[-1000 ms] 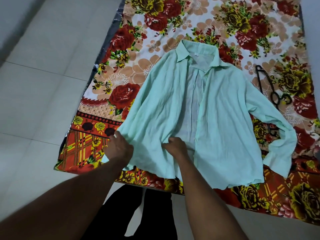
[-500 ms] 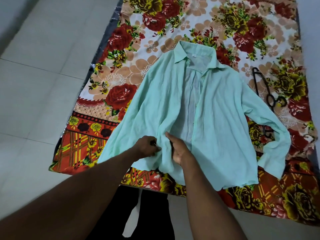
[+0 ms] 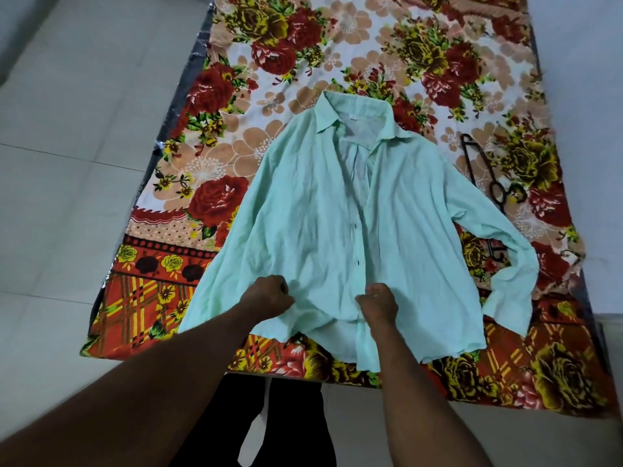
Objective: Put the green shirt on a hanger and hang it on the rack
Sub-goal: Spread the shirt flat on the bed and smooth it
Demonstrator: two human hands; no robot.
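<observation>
The pale green shirt [image 3: 323, 210] lies face up on a flowered blanket [image 3: 236, 136], collar away from me, front panels closed over each other. My left hand [image 3: 268, 296] pinches the fabric near the lower hem at the left. My right hand [image 3: 379, 305] grips the button edge near the hem. A black hanger [image 3: 482, 176] lies on the blanket to the right of the shirt, its lower part hidden under the shirt's right sleeve. No rack is in view.
The blanket covers a mat on a pale tiled floor [image 3: 67, 163]. My dark trouser legs [image 3: 279, 426] stand at the blanket's near edge. Bare tiles run along the left side.
The left front panel has been drawn across the opening, so the shirt front is now closed. My hands have moved apart along the hem, each holding the fabric.
</observation>
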